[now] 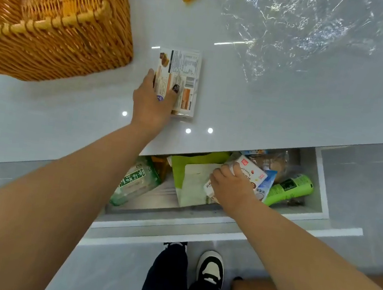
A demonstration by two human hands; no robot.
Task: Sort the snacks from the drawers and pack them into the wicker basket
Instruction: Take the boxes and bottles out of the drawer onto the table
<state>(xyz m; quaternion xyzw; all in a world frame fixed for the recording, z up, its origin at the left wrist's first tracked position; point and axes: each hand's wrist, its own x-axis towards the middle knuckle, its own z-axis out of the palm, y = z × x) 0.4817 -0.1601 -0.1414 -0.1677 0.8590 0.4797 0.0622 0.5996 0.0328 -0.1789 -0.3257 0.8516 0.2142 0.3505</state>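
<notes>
Sorting has barely begun; left hand (153, 104) clasps a box (179, 81) on the counter (291, 105); right hand (231, 186) clutches a carton (253, 176) in the drawer (320, 179). Basket (54, 22) looks empty.

1 head-worn wide-angle view looks steeply down from above, close over the counter (291, 105) edge, with the open drawer (319, 188) below it and the floor (103, 275) at the bottom.

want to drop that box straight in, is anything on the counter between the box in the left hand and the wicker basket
Nothing visible does. The left hand holds the snack box on the counter, and only bare counter lies between it and the wicker basket to its left. The box would only need lifting over the basket's rim.
</notes>
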